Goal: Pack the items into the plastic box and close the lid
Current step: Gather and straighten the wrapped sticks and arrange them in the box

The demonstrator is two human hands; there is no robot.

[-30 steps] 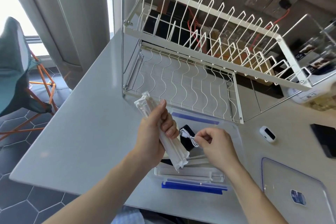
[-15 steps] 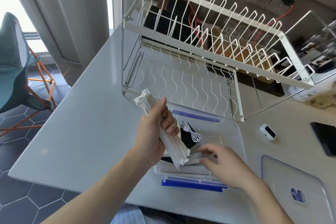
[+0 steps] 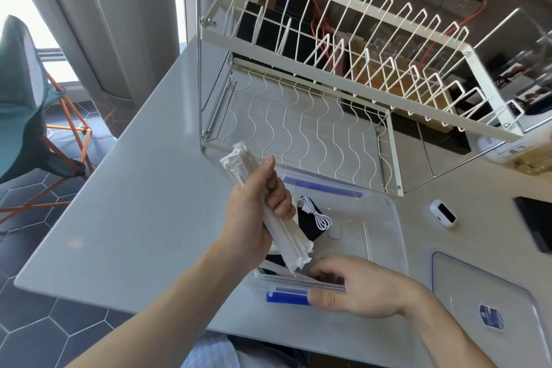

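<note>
- On the left, a bundle of white wrapped sticks (image 3: 265, 212) is grasped by the left hand (image 3: 257, 218); its grip is clenched around the middle of the bundle, which is held tilted above the near left corner of the plastic box (image 3: 385, 236).
- In the middle, the clear box stands open on the tabletop (image 3: 143, 212), just before the white dish rack (image 3: 328, 75). A black device (image 3: 310, 227) and a coiled white cable (image 3: 316, 215) are already lying inside it.
- At the near wall of the box, the right hand (image 3: 364, 287) is placed over the rim, beside the blue latch (image 3: 288, 297). It seems that the box is steadied, but whether the grip is closed on the rim cannot be told.
- On the right, the lid (image 3: 490, 302) lies flat on the tabletop, apart from the box, and a small white gadget (image 3: 443, 213) is not yet packed.
- The packing step is judged to be in hand. Next, the bundle must be lowered flat beside the device.
- Compared with one second ago, the cable is released into the box, and the right hand is moved down to the near rim.
</note>
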